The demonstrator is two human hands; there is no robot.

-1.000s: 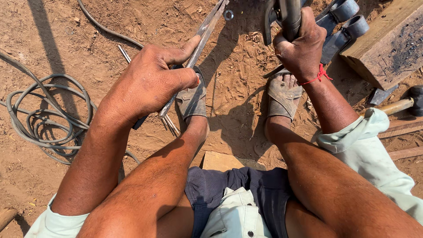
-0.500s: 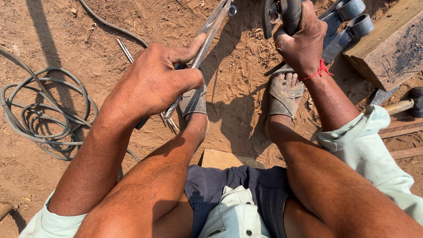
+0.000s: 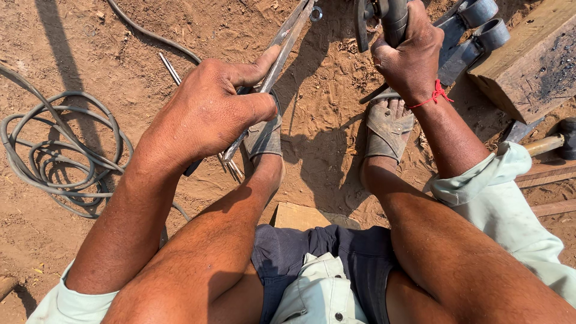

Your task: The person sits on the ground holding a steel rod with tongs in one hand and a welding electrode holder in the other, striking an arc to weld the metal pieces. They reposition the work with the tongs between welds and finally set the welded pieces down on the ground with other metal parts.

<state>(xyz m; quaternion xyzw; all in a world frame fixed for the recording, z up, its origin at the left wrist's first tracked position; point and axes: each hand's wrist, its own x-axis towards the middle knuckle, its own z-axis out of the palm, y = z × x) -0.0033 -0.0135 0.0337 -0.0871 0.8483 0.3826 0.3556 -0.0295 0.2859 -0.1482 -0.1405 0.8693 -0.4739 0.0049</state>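
Note:
My left hand (image 3: 207,114) grips a long flat metal strip (image 3: 282,45) that runs up and to the right over the dirt. My thumb lies along the strip. At the strip's far tip sits a small metal ring (image 3: 316,13). My right hand (image 3: 411,57), with a red thread at the wrist, is closed around the dark handle of a power tool (image 3: 384,15) at the top edge. Most of the tool is out of view. Both sandalled feet (image 3: 387,126) rest on the ground below my hands.
A coiled grey cable (image 3: 51,150) lies on the dirt at left. A wooden block (image 3: 528,60) and metal pieces with tube ends (image 3: 480,24) sit at top right. A hammer (image 3: 552,141) lies at the right edge. Thin rods (image 3: 171,67) lie near my left hand.
The view has shifted slightly. Both hands keep their grips, and the strip and tool sit a little higher in view.

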